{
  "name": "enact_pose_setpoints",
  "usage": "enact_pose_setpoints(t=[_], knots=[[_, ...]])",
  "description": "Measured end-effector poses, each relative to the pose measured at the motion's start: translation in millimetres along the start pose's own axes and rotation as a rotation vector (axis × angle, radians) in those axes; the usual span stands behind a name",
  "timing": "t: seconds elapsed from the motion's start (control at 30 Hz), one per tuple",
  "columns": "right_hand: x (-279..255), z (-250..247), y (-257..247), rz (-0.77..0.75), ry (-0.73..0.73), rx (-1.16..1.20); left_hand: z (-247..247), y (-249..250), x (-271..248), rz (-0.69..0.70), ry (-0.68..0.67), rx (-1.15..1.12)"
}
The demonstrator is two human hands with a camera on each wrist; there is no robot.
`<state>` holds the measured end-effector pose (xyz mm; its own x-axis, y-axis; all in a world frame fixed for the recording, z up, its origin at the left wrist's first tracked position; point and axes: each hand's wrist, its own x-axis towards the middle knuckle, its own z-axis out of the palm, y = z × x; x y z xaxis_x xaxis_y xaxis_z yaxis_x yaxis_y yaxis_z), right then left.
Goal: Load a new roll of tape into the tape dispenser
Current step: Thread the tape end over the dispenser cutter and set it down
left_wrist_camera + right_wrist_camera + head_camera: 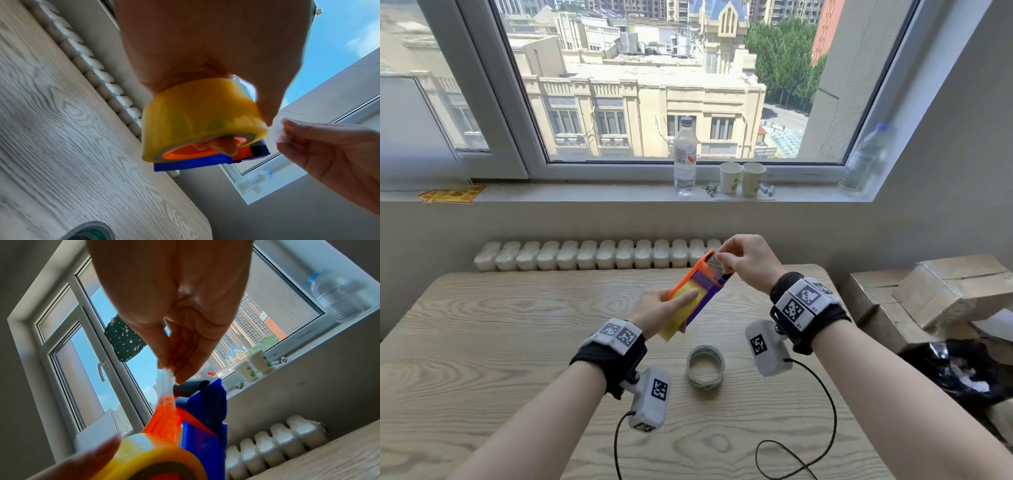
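An orange and blue tape dispenser (705, 284) is held up over the wooden table (482, 342) with a yellow tape roll (681, 308) seated on its hub. My left hand (664, 308) grips the roll and dispenser, thumb across the yellow tape (197, 116). My right hand (743, 260) pinches the clear loose end of the tape (164, 381) at the dispenser's far end, beside the dark roller (191, 386). The same pinched tape end (277, 131) shows in the left wrist view next to the blue frame (195, 164).
A nearly used-up tape roll (705, 368) stands on the table between my wrists. A white radiator (599, 255) runs behind the table. Bottles (684, 157) and paper cups (741, 178) stand on the windowsill. Cardboard boxes (928, 294) and a black bag (962, 370) lie at the right.
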<state>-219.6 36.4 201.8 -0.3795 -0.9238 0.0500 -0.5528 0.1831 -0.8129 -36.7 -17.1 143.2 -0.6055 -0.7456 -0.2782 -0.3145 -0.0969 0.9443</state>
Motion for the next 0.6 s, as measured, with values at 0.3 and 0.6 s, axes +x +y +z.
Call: enact_pose_setpoints(t=[0.3, 0.6], knots=[[0.9, -0.4, -3.1, -0.003, 0.023, -0.068, 2.9, 5.1, -1.3, -0.02, -0.04, 0.167], [-4.2, 7.3, -6.5, -0.055, -0.019, -0.15, 7.6, 8.7, -2.3, -0.049, -0.086, 0.231]])
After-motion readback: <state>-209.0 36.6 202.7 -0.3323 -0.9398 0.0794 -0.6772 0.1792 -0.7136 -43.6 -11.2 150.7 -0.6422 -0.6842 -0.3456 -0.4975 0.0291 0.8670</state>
